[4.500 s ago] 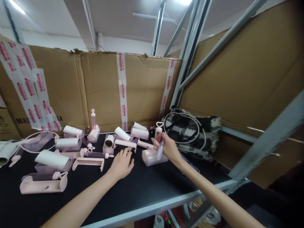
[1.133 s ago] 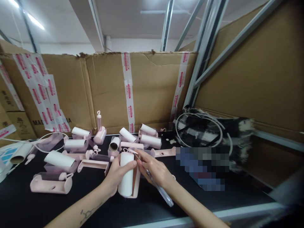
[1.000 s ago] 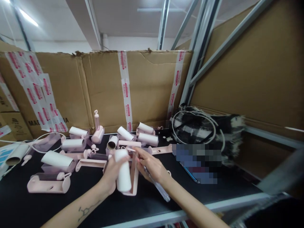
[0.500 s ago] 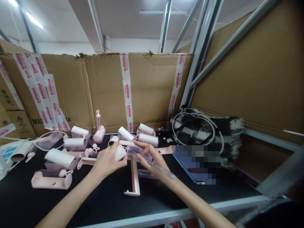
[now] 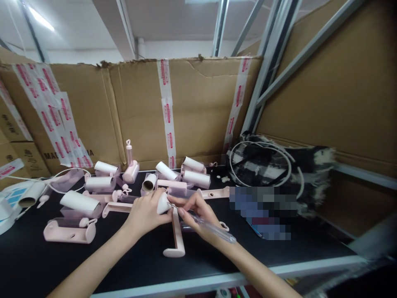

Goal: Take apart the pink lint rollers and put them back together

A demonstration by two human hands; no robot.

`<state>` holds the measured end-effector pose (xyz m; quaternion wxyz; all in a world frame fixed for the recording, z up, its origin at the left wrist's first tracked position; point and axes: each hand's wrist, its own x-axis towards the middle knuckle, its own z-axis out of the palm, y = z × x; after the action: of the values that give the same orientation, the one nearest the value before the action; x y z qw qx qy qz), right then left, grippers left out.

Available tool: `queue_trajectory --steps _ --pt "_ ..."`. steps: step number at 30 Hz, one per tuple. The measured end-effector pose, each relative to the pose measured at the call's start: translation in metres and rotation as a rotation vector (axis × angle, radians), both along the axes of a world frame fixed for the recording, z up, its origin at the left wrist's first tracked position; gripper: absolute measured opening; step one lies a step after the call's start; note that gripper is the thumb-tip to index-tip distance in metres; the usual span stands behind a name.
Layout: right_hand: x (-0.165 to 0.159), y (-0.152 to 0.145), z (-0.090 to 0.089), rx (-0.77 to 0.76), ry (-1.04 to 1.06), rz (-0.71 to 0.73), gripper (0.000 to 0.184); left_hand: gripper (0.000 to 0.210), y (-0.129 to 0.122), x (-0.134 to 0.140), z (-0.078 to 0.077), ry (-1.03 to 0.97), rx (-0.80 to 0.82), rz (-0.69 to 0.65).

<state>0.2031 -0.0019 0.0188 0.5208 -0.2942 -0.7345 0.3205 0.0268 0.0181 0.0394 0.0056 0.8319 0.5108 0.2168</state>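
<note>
Over a black tabletop (image 5: 136, 265), the left hand (image 5: 145, 214) clasps a white roll (image 5: 162, 203), the right hand (image 5: 201, 213) a clear-handled tool (image 5: 218, 231).

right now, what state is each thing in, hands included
left hand, closed around the held roll
held roll, partly covered by the left hand
right hand, gripping the clear tool
clear tool, tip at or near the held roll
pink frame below the hands, without a roll
slim tube at back, upright
cable, looped
checked cloth, bunched
pixelated item, state cannot be told
</note>
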Motion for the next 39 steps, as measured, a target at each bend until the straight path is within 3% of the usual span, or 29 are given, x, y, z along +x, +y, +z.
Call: queue_trajectory --steps 5,10,14,18,20,23,26,28,33,39 --pt "0.0 0.001 -0.002 0.046 -0.026 -0.015 0.019 0.034 -0.001 -0.001 0.0 0.006 0.005 0.017" --pt "-0.004 -0.001 -0.003 0.163 -0.172 -0.134 0.019 0.035 0.001 0.0 0.0 0.056 0.028 0.012" --pt "0.005 0.006 -0.002 0.243 -0.16 -0.291 0.018 0.032 0.008 0.016 0.014 0.093 0.022 0.016" --pt "0.03 0.022 0.003 0.146 -0.053 -0.517 0.019 0.032 0.024 0.034 0.037 0.066 0.034 -0.001" --pt "0.04 0.028 0.005 0.08 -0.053 -0.572 0.022 0.033 0.034 0.038 0.046 -0.097 0.023 -0.015" --pt "0.047 0.031 0.006 0.032 -0.026 -0.538 0.024 0.035 0.046 0.037 0.049 -0.582 -0.002 -0.069" --pt "0.044 0.026 0.007 0.001 0.135 -0.411 0.024 0.043 0.048 0.033 0.038 -1.108 -0.106 -0.128" --pt "0.039 0.022 0.008 -0.038 0.248 -0.305 0.026 0.044 0.045 0.031 0.024 -1.359 -0.231 -0.151" --pt "0.029 0.02 0.004 -0.153 0.347 -0.208 0.031 0.021 0.037 0.029 -0.006 -1.612 -0.436 -0.139" --pt "0.027 0.022 -0.001 -0.185 0.395 -0.141 0.028 0.014 0.037 0.026 -0.012 -1.773 -0.601 -0.14"
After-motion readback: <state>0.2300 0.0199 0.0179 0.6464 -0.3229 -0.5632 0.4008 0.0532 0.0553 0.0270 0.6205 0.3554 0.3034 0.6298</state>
